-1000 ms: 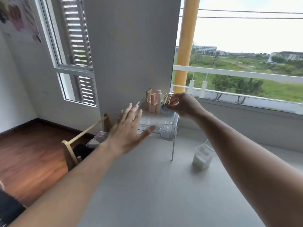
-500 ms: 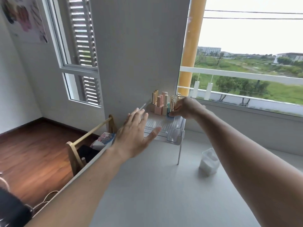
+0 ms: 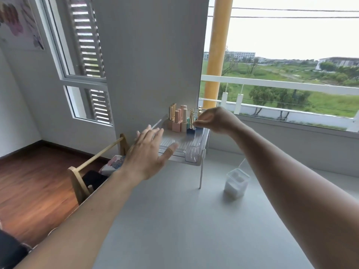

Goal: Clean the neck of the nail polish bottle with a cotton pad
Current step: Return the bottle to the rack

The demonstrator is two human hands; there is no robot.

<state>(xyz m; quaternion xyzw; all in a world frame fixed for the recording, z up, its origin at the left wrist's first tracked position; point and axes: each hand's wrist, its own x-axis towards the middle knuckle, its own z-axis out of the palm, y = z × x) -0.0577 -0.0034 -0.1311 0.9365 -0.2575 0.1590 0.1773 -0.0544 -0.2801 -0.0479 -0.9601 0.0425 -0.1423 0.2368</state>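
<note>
A: Where is the nail polish bottle (image 3: 199, 130)?

B: At the far left corner of the tabletop (image 3: 174, 220), up on a clear raised shelf (image 3: 191, 155) that stands against the grey wall. It has a blue base and stands upright at the right end of a row of other polish bottles (image 3: 177, 121), which are pink and beige with gold caps.

A: And the hands?

B: The right hand (image 3: 215, 121) is over that end of the row, fingers curled in, their tips pinching the blue bottle just above its base. The hand hides the bottle's cap. The left hand (image 3: 148, 154) is released, fingers straight and spread, at the shelf's front left edge. Its thumb crosses the front lip, but I cannot tell whether it touches.

A: The cotton pads?

B: In a small clear box of cotton pads (image 3: 235, 186), lid (image 3: 241, 164) tipped up. It is on the tabletop near the back edge, right of the shelf's thin leg and apart from both hands.

A: Anything else?

B: A wooden chair (image 3: 76, 175) just beside the tabletop's left edge.
</note>
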